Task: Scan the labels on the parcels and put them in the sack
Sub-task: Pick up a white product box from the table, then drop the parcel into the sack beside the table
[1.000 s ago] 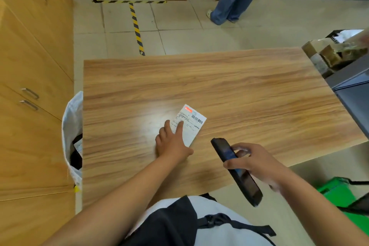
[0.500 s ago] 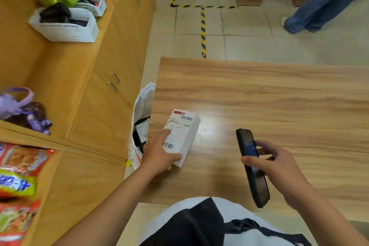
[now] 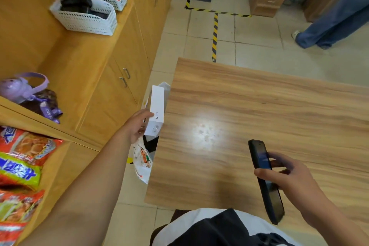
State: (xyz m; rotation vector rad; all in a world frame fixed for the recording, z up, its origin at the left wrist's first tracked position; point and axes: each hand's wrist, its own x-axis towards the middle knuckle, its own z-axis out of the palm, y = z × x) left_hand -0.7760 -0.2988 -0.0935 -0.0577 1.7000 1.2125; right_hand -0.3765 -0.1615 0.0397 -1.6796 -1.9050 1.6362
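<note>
Head view puts the parcel point(image 3: 156, 110), a slim white box, standing on end just off the left edge of the desk point(image 3: 259, 116) and right over the sack point(image 3: 142, 163). My left hand point(image 3: 137, 126) grips it by the lower end, thumb on the side facing me. The other fingers are hidden behind the box. No label shows from here, only a plain side with a few small marks.

The sack sits against the desk's left edge, between the desk and the cupboards point(image 3: 111, 106). Its mouth gapes under the box, with something dark inside. My hand and the box hide much of the rim.

My right hand point(image 3: 287, 175) holds the scanner point(image 3: 265, 181) above the near part of the desk, well apart from the parcel. Its fingers point(image 3: 263, 172) are wrapped round the body and the screen is lit.

I judge the step in hand to be the drop into the sack. To do it well I should lower the box end-first until it is inside the rim, and only then let go, so it cannot catch the desk edge or tip out onto the floor. The sack looks soft, so a corner could fold the rim shut. Aiming for the dark middle of the mouth seems safest. The scanner can stay where it is, clear of the drop.
</note>
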